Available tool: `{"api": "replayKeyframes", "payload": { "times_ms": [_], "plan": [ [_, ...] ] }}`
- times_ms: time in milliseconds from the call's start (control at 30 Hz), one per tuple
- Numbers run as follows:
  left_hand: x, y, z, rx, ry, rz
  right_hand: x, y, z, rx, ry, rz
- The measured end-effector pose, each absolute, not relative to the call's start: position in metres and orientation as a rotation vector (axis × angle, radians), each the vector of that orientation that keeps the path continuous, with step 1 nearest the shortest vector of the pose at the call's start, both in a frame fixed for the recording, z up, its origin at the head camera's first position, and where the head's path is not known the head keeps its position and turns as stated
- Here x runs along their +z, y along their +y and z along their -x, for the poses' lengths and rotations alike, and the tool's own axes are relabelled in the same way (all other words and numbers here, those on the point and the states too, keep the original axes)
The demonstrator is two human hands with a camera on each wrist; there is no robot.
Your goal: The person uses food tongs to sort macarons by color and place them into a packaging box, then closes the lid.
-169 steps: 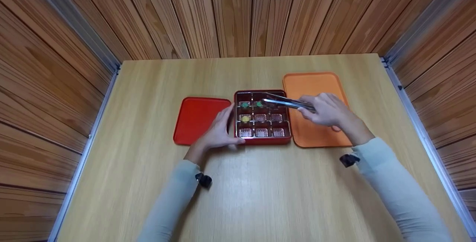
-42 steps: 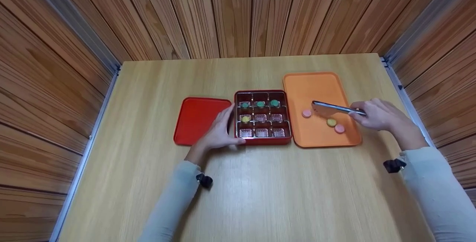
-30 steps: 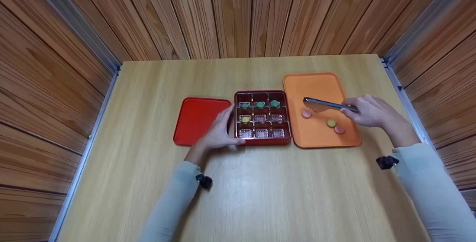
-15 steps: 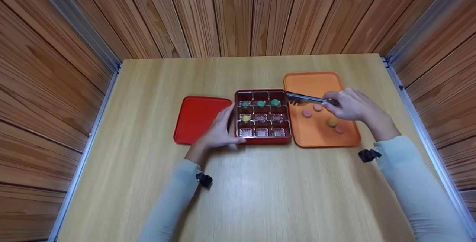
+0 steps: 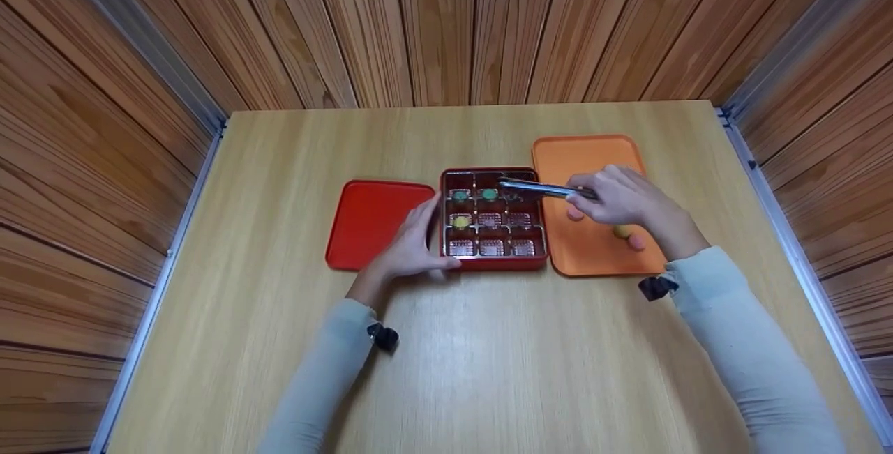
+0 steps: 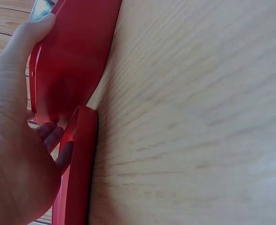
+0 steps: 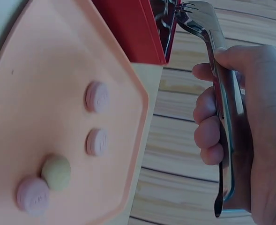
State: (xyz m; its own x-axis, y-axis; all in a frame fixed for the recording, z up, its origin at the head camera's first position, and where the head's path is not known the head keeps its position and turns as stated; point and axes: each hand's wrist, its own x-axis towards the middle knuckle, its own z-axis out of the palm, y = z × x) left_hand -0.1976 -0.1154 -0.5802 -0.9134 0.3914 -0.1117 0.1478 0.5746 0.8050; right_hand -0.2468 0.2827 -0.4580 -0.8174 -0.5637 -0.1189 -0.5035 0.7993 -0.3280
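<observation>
My right hand grips metal tongs, their tips over the back right compartment of the red divided box. The tongs cover most of that compartment; whether their tips hold anything cannot be made out. Green round macaron-like pieces sit in the back left compartment and back middle compartment, and a yellow piece in the middle row's left one. My left hand rests at the box's near left corner, thumb on the front wall. In the left wrist view its thumb touches the box wall.
The orange tray right of the box bears pink pieces and a yellow-green piece; my right hand covers part of it. A flat red lid lies left of the box. Wood-panelled walls surround the table.
My right hand has moved left with the tongs, from above the orange tray to over the box's back right compartment, hiding the green piece seen there earlier. The left hand has stayed put.
</observation>
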Motion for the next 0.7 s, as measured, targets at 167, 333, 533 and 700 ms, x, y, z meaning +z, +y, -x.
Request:
{"api": "replayKeyframes", "payload": {
  "times_ms": [167, 333, 533, 700],
  "plan": [
    [-0.58, -0.115, 0.197, 1.26, 2.521, -0.432, -0.463, 0.269, 0.247, -0.421, 2.759, 0.896],
    [-0.58, -0.114, 0.197, 1.257, 2.519, -0.418, -0.468, 0.26, 0.247, -0.397, 2.744, 0.916],
    [-0.58, -0.114, 0.197, 1.247, 2.519, -0.405, -0.474, 0.255, 0.245, -0.368, 2.734, 0.912],
    [-0.579, -0.114, 0.197, 1.244, 2.522, -0.396, -0.476, 0.252, 0.244, -0.337, 2.738, 0.901]
  ]
}}
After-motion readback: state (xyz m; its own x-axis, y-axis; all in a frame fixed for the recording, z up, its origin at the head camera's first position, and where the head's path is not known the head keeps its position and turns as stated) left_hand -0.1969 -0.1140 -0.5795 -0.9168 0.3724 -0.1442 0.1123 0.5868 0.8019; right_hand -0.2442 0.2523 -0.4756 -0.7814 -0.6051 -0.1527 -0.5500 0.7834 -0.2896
